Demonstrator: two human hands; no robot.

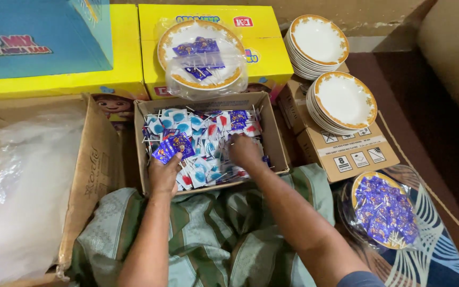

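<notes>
Nearest the camera, both forearms extend forward over a lap covered in green patterned cloth (203, 234). To the right of the lap, a gold-rimmed plate wrapped in clear plastic (382, 210) lies on a blue patterned mat and carries a heap of purple-wrapped lollipops.

Directly ahead of the lap stands an open cardboard box (270, 139) filled with wrapped lollipops (200, 127) in blue, red and purple wrappers with white sticks. The left hand (164, 172) rests at the near left edge of this box; its fingers are closed on a small bunch of purple-wrapped lollipops (173, 146), held just above the pile. The right hand (244, 151) reaches into the right half of the box, palm down, fingertips buried among the sweets; whether those fingers grip anything cannot be determined.

At the left, a larger cardboard box (88, 165) contains crumpled clear plastic sheeting (27, 186).

At the right, just beyond the lollipop box, a brown carton (346, 154) supports a stack of white plates with gold rims (343, 102). A second stack of the same plates (317, 42) stands farther back.

Farthest away, yellow printed cartons (266, 58) line the rear. On one of them rests another plate in a clear plastic bag (200, 58), holding a few purple-wrapped lollipops. A blue box (33, 37) sits on the yellow carton at far left.
</notes>
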